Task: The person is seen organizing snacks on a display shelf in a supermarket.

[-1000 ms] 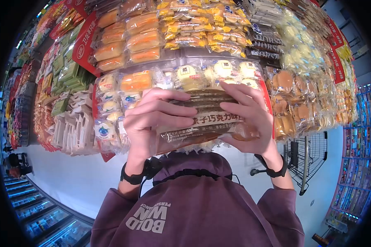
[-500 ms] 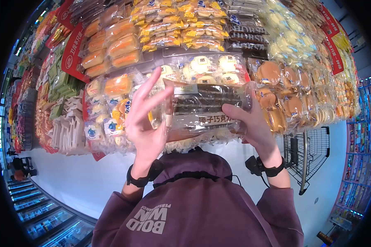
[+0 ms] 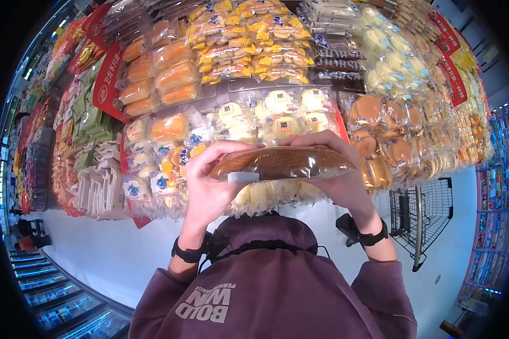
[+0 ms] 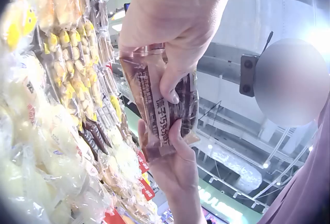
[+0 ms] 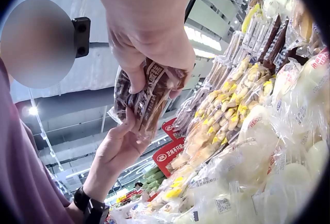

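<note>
Both hands hold a clear plastic packet of brown chocolate cake [image 3: 288, 164] in front of the chest, above the front of the snack display. The left hand [image 3: 212, 178] grips one end and the right hand [image 3: 339, 175] the other, fingers behind and thumbs on the near face. A brown edge of the packet faces up in the head view, with a small whitish label on it. From the left wrist, the printed face of the packet [image 4: 162, 113] shows, both thumbs pressing it. The right wrist view also shows the packet [image 5: 147, 97] between the two hands.
Wrapped round white cakes [image 3: 283, 127] lie just beyond the hands. Yellow packets [image 3: 226, 48], orange buns [image 3: 175, 65] and brown round cakes [image 3: 367, 110] fill the display around. A black wire shopping cart [image 3: 429, 212] stands on the right, and red signs [image 3: 107, 85] edge the shelves.
The left hand let go with spread fingers half a second ago and now grips the packet again. The packet has tilted so its edge, not its printed face, points at the head camera.
</note>
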Motion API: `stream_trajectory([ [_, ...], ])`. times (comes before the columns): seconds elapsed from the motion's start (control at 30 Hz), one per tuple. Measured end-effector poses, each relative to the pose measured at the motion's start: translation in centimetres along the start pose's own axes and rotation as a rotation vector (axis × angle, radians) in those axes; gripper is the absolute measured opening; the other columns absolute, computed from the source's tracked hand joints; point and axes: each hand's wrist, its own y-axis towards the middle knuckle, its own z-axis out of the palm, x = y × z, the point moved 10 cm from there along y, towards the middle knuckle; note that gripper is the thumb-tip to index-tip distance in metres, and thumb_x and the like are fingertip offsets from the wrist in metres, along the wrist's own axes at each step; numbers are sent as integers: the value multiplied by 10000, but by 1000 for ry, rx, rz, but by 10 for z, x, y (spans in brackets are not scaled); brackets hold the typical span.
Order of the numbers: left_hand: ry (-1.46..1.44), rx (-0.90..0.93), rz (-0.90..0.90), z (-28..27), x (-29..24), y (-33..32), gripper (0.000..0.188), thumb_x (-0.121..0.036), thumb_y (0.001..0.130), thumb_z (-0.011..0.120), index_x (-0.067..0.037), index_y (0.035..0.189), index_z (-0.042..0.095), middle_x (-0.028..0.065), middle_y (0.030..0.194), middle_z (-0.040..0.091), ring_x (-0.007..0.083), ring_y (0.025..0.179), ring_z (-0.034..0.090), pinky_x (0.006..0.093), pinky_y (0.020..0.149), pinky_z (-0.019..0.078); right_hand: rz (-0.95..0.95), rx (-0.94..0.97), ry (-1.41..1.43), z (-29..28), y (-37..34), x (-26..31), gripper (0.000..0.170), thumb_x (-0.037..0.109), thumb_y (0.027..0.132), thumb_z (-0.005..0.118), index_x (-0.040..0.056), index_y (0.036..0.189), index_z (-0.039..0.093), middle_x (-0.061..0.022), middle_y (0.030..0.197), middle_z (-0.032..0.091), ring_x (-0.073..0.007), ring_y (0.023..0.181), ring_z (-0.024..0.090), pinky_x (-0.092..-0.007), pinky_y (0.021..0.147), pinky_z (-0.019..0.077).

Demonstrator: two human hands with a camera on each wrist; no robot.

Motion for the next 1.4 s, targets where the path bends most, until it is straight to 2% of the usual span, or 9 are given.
stream_trajectory([
  [0.2, 21, -8, -66, -17, 5, -2, 374, 34, 752, 834, 25, 1088, 670, 72, 978, 729, 109, 886, 679, 270, 782, 545, 124, 1, -103, 13, 7, -3, 474, -25, 805, 794, 34, 1230, 594, -63, 1141, 676, -138, 1098, 635, -309, 953, 531],
  [0.27, -86, 134, -382, -13, 35, -15, 377, 22, 801, 807, 37, 1144, 651, 67, 954, 731, 95, 839, 677, 253, 731, 557, 244, -43, 216, 23, 8, -24, 567, 25, 834, 795, 41, 1323, 508, -72, 1167, 653, -139, 1100, 627, -304, 935, 537],
  [0.3, -169, 106, -375, -12, 29, -12, 367, 16, 827, 786, 41, 1163, 642, 69, 950, 732, 91, 825, 676, 248, 713, 563, 332, -10, 198, 28, 7, -30, 639, 66, 848, 796, 40, 1376, 437, -97, 1236, 626, -151, 1110, 623, -309, 939, 541],
  [0.4, -178, 83, -550, -15, 41, -17, 330, -3, 905, 708, 37, 1215, 600, 81, 1021, 721, 106, 872, 691, 257, 707, 602, 252, -63, 78, 29, 18, -23, 652, 154, 874, 783, 42, 1405, 422, -164, 1369, 559, -218, 1206, 592, -374, 976, 513],
  [0.47, -435, -53, -679, -16, 64, -28, 381, -19, 915, 705, 28, 1262, 558, 89, 1076, 701, 117, 931, 689, 259, 700, 612, -54, -53, -525, 26, 30, 11, 697, 237, 859, 789, 55, 1425, 426, -174, 1410, 516, -260, 1269, 541, -422, 1047, 445],
  [0.5, -455, -47, -675, -15, 66, -27, 392, -23, 918, 703, 24, 1274, 547, 90, 1083, 696, 115, 940, 684, 258, 713, 608, -204, -50, -828, 31, 32, 25, 721, 279, 852, 792, 61, 1435, 428, -179, 1430, 495, -281, 1300, 516, -445, 1082, 411],
  [0.6, -455, -12, -626, -13, 69, -24, 424, -37, 924, 702, 15, 1303, 520, 91, 1095, 686, 111, 950, 671, 254, 749, 590, -282, 381, -999, 78, 30, 18, 804, 360, 788, 803, 80, 1448, 440, -162, 1460, 450, -309, 1349, 443, -484, 1140, 319],
  [0.73, -335, 72, -525, -11, 77, -23, 430, -77, 904, 736, 35, 1269, 540, 78, 1073, 690, 102, 915, 654, 258, 782, 546, -236, 460, -1013, 94, 35, -2, 873, 244, 700, 826, 106, 1473, 444, -82, 1387, 535, -275, 1200, 561, -422, 1028, 431],
  [1.4, -416, 30, -591, -24, 85, -15, 373, -74, 903, 737, 19, 1226, 576, 79, 1072, 680, 121, 921, 666, 268, 775, 579, -219, 425, -965, 94, 49, -4, 938, 264, 645, 858, 83, 1456, 424, -97, 1315, 544, -276, 1170, 556, -403, 954, 465],
])
